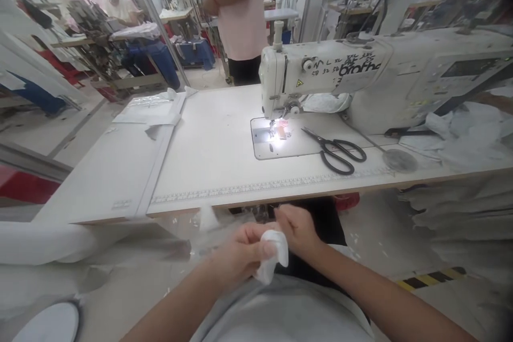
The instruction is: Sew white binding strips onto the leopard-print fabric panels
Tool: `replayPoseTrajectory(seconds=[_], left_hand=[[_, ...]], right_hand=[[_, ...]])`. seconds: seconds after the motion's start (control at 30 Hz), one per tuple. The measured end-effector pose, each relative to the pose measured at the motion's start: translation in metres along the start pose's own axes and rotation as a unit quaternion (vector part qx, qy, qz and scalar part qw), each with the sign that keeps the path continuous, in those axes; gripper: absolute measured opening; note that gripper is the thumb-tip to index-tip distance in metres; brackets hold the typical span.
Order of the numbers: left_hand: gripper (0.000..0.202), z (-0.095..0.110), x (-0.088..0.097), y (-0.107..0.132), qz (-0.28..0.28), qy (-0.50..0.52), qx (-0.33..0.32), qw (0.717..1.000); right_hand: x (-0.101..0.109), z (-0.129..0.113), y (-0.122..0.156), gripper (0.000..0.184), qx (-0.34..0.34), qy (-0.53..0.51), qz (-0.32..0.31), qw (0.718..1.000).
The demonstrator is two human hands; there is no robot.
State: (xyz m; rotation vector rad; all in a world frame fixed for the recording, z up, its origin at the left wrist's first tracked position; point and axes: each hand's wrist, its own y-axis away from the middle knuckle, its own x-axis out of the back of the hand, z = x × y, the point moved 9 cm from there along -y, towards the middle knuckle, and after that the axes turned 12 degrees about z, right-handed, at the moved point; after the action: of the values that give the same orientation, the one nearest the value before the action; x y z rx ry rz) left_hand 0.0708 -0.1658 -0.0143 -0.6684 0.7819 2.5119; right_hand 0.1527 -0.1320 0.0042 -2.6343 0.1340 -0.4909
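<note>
My left hand (236, 256) is closed round a small folded piece of white fabric (277, 248), the thumb pressing on it. My right hand (298, 228) is just beside it, fingers curled into a pinch close to the fabric's upper edge; whatever is between those fingers is hidden. Both hands are in front of the table's near edge, above my lap. Beyond them stands a white sewing machine (320, 72) with its lamp lighting the needle plate (260, 147). Black-handled scissors (334, 149) lie on the table to the right of the needle.
A measuring tape (248, 188) runs along the front of the white table (216, 144). White cloth (465, 128) is heaped at the right, and pale fabric (452, 224) hangs below. A person in a pink shirt (244, 16) stands behind the table. A round white surface (52, 326) is at lower left.
</note>
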Motion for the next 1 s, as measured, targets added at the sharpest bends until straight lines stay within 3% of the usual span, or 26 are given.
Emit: replayPoseTrajectory(seconds=[0.07, 0.17, 0.23, 0.33, 0.4, 0.43, 0.47, 0.5, 0.57, 0.6, 0.63, 0.67, 0.7, 0.73, 0.77, 0.8, 0.83, 0.87, 0.9, 0.93, 0.97, 1.0], left_hand=[[0.032, -0.007, 0.005, 0.004, 0.002, 0.015, 0.014, 1.0], [0.029, -0.009, 0.019, 0.004, 0.034, 0.025, 0.018, 0.999], [0.027, -0.009, 0.025, 0.004, 0.054, 0.024, 0.018, 0.998], [0.026, -0.009, 0.023, 0.004, 0.05, 0.005, 0.005, 0.999], [0.032, -0.008, 0.018, 0.006, 0.018, -0.078, -0.01, 0.997], [0.033, -0.007, 0.018, 0.009, 0.001, -0.169, -0.016, 0.985], [0.031, -0.005, 0.023, 0.012, -0.003, -0.3, -0.02, 0.954], [0.025, -0.001, 0.036, 0.017, 0.013, -0.448, -0.019, 0.894], [0.008, 0.021, 0.075, 0.034, 0.104, -0.684, -0.009, 0.722], [0.007, 0.035, 0.094, 0.048, 0.163, -0.745, -0.007, 0.647], [0.015, 0.046, 0.112, 0.067, 0.217, -0.776, 0.002, 0.592], [0.023, 0.048, 0.126, 0.088, 0.255, -0.786, 0.017, 0.562], [0.028, 0.043, 0.137, 0.109, 0.278, -0.791, 0.032, 0.544], [0.027, 0.025, 0.15, 0.13, 0.271, -0.804, 0.094, 0.521], [0.018, 0.001, 0.158, 0.148, 0.243, -0.798, 0.138, 0.533], [0.009, -0.028, 0.162, 0.162, 0.197, -0.783, 0.181, 0.561], [0.003, -0.071, 0.165, 0.178, 0.104, -0.728, 0.276, 0.619], [0.005, -0.098, 0.163, 0.186, 0.051, -0.662, 0.314, 0.679], [0.008, -0.105, 0.164, 0.178, 0.071, -0.617, 0.274, 0.734], [0.011, -0.098, 0.172, 0.164, 0.131, -0.581, 0.206, 0.776], [0.016, -0.08, 0.185, 0.148, 0.222, -0.557, 0.112, 0.792], [0.021, -0.057, 0.201, 0.135, 0.317, -0.538, 0.021, 0.781]], right_hand=[[-0.005, 0.004, 0.004, 0.036, -0.006, -0.004, -0.025, 1.0], [0.006, -0.007, 0.003, 0.019, -0.003, -0.021, -0.04, 0.999], [0.014, -0.029, 0.0, 0.008, 0.048, -0.051, -0.07, 0.995], [0.018, -0.065, 0.001, 0.02, 0.153, -0.078, -0.127, 0.977], [0.021, -0.079, 0.0, 0.016, 0.163, -0.09, -0.135, 0.973], [0.024, -0.081, -0.003, 0.016, 0.147, -0.089, -0.122, 0.978], [0.03, -0.082, -0.008, 0.015, 0.123, -0.083, -0.096, 0.984], [0.039, -0.081, -0.012, 0.012, 0.098, -0.071, -0.059, 0.991], [0.059, -0.075, -0.017, 0.008, 0.071, -0.035, 0.026, 0.997], [0.063, -0.07, -0.016, 0.007, 0.069, -0.017, 0.039, 0.997], [0.058, -0.061, -0.011, 0.008, 0.064, 0.004, 0.01, 0.998], [0.042, -0.045, -0.001, 0.01, 0.05, 0.037, -0.065, 0.996], [0.021, -0.024, 0.017, 0.013, 0.029, 0.079, -0.17, 0.982], [-0.001, 0.004, 0.043, 0.015, -0.013, 0.13, -0.295, 0.946], [-0.016, 0.035, 0.072, 0.016, -0.06, 0.189, -0.4, 0.895], [-0.026, 0.055, 0.091, 0.011, -0.078, 0.21, -0.439, 0.87], [-0.034, 0.073, 0.104, 0.006, -0.092, 0.228, -0.459, 0.854], [-0.041, 0.086, 0.111, 0.006, -0.101, 0.239, -0.464, 0.847], [-0.05, 0.094, 0.111, 0.007, -0.102, 0.241, -0.453, 0.852], [-0.059, 0.098, 0.107, 0.007, -0.101, 0.24, -0.439, 0.86], [-0.07, 0.099, 0.099, 0.01, -0.098, 0.232, -0.422, 0.871], [-0.082, 0.097, 0.089, 0.014, -0.092, 0.218, -0.405, 0.883]])
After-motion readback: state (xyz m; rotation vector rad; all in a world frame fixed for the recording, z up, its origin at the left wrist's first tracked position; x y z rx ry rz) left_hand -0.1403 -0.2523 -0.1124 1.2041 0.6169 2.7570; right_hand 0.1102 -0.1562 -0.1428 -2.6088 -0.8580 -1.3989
